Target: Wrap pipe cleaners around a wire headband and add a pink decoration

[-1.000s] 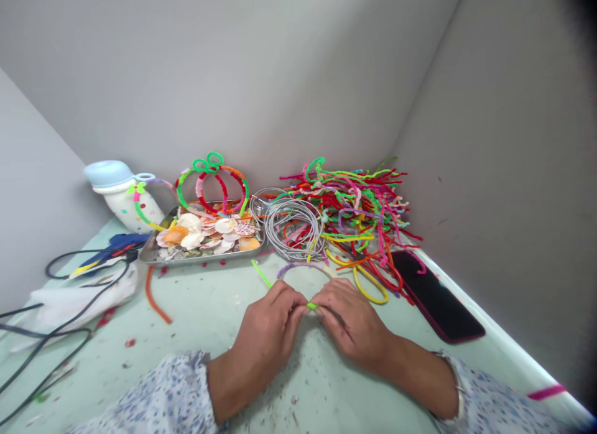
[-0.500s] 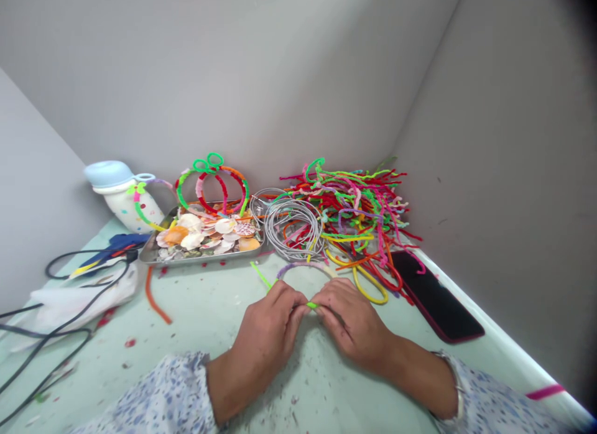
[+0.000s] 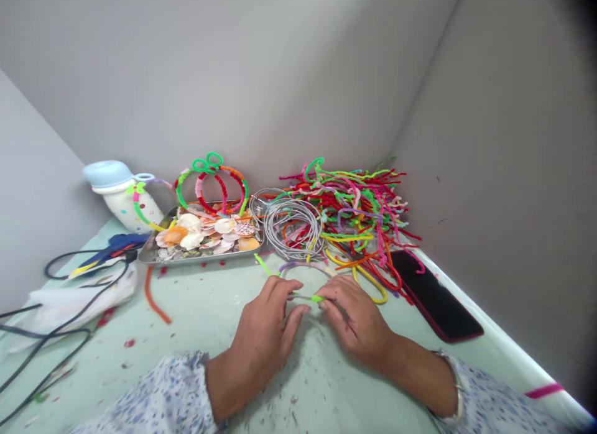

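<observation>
Two hands at a wire ring (image 3: 305, 264) partly covered in fuzzy purple and pale strip, low over the near middle of the table (image 3: 200, 316).
The right hand (image 3: 359, 322) pinches a bright green fuzzy piece (image 3: 318, 298) on the ring's near side; the left hand (image 3: 263, 334) has thumb and forefinger parted beside a bare grey stretch of wire — whether its hidden fingers grip the ring, I cannot tell. Beyond them, a metal tray (image 3: 200, 260) of shells (image 3: 191, 240) sits far left, a grey wire coil (image 3: 280, 250) far middle, a pipe-cleaner heap (image 3: 354, 198) far right — with a dark phone (image 3: 438, 297) nearer on the right.
</observation>
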Motion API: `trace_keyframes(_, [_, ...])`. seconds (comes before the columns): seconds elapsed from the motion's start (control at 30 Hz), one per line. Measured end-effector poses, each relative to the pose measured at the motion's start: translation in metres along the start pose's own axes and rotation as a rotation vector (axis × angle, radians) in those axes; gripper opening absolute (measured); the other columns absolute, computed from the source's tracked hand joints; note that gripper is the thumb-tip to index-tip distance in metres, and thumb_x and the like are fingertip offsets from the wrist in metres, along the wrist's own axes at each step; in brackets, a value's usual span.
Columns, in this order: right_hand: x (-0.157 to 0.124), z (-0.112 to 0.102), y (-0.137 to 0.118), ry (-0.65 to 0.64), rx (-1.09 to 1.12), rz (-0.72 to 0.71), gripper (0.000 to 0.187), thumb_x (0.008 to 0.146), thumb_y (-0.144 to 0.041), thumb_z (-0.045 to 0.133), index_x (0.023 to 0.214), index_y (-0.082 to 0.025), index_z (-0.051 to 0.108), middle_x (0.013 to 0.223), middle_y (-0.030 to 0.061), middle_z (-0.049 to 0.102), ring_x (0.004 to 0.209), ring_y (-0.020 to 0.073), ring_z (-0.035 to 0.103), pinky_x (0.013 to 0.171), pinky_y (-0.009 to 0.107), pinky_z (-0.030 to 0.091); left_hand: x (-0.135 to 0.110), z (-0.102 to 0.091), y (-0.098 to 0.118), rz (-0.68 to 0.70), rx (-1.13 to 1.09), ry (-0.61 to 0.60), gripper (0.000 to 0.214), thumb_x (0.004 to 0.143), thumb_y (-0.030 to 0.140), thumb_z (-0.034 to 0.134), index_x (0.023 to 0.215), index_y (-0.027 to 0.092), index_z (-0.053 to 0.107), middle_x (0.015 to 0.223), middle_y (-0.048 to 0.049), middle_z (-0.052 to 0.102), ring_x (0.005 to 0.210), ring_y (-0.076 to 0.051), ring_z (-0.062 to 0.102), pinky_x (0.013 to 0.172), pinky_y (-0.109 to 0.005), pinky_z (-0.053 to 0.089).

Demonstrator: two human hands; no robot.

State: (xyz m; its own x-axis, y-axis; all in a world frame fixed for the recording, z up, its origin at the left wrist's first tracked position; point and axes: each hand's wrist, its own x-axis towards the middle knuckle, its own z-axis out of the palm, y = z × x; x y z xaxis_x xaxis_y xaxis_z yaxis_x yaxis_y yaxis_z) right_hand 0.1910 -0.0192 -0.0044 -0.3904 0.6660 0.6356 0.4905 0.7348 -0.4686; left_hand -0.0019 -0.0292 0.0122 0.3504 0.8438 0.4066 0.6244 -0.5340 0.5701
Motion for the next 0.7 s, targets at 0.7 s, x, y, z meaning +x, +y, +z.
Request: trace_keyframes(0.7, [-0.0004,-0.0022,-0.0037,0.125,-0.009,0.134,0.01,0.093,-0.016,0.045,0.097,-0.019,0.054,0.084,0.0039,0.058,0.08,0.0183,0.054,0.073,0.032,0.043,0.0004,-0.005,0.0008,0.114,-0.014,0.181,0.011,0.086,0.011,0.056,0.094,0.019,0.059,0.105,-0.007,0.049,0.084,-0.015,0.056,0.074,-0.028,0.048])
